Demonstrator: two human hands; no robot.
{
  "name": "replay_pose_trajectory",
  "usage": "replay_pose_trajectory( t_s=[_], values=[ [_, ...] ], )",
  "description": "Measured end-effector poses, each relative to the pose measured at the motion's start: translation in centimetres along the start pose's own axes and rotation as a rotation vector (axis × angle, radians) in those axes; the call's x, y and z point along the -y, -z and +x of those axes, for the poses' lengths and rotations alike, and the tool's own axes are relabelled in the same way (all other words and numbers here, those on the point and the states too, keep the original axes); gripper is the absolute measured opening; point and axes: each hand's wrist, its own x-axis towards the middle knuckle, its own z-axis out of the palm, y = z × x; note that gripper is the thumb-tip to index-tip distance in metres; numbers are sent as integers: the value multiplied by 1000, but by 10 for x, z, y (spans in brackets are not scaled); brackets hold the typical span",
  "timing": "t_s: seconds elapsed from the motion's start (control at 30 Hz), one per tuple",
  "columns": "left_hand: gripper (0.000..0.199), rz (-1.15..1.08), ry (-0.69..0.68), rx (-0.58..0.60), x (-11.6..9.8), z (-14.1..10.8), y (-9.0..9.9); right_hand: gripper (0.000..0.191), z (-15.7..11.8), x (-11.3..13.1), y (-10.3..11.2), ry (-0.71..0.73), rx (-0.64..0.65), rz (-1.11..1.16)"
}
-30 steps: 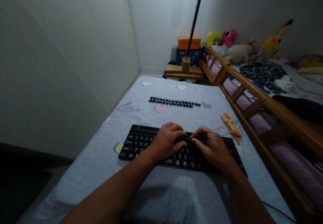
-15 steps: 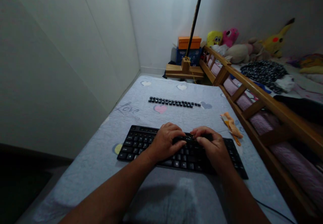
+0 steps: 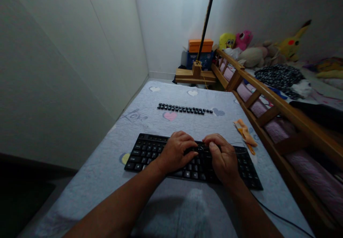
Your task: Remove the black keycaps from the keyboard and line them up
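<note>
A black keyboard [image 3: 150, 152] lies across the padded surface in front of me, with its upper middle part partly covered by both hands. My left hand [image 3: 178, 150] rests on it, thumb and fingers apart over the keys. Close on its right, my right hand [image 3: 223, 157] is closed, thumb against curled fingers, around a thin wire tool [image 3: 239, 153]. A wire loop sticks out to the right of that hand; the tool's other end is hidden at the keys. Beyond the keyboard, loose black keycaps [image 3: 184, 109] lie in two neat rows.
A brush [image 3: 251, 148] with an orange handle lies by an orange cloth [image 3: 246, 132] on the right. The keyboard cable [image 3: 281, 213] trails to the lower right. A wooden bed rail [image 3: 270, 98] borders the right side; a white cupboard [image 3: 80, 70] stands left.
My right hand has turned and its thumb has drawn in closer to the fingers. The wire loop has swung lower, over the keyboard's right part. My left hand has hardly moved.
</note>
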Motion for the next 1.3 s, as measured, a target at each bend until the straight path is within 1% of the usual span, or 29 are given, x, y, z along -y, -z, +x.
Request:
replay_pose_trajectory(
  t_s=[0.1,0.17,0.2,0.27,0.3,0.33,0.4,0.47,0.57,0.7,0.87,1.03,1.2,1.3],
  values=[
    [16,-15,4,-60,-1,1,3,22,0,-1,3,-61,-116,-28],
    [16,-19,17,-97,-1,1,5,23,0,-2,7,-73,-121,-49],
    [16,-19,25,-108,0,1,5,22,1,-2,8,-55,-90,-60],
    [16,-20,36,-112,1,1,5,17,2,-2,10,14,13,-89],
    [16,-22,38,-109,1,1,5,16,2,-2,10,45,73,-102],
    [17,-28,39,-106,1,1,5,20,2,-3,10,66,128,-113],
    [17,-46,46,-103,1,0,5,26,2,-5,9,70,206,-125],
    [16,-65,62,-101,1,0,5,19,2,-7,9,47,259,-117],
    [15,-88,78,-85,0,0,6,10,3,-7,10,-1,310,-94],
    [16,-101,70,-56,0,1,6,8,6,-1,12,-125,345,-50],
    [19,-97,57,-42,2,2,6,17,10,7,12,-292,369,33],
    [23,-105,68,-21,2,2,8,25,10,7,10,-380,379,112],
    [30,-107,82,18,0,3,9,27,9,9,7,-489,355,167],
    [30,-110,82,31,0,3,9,29,9,11,7,-523,372,203]
  ],
)
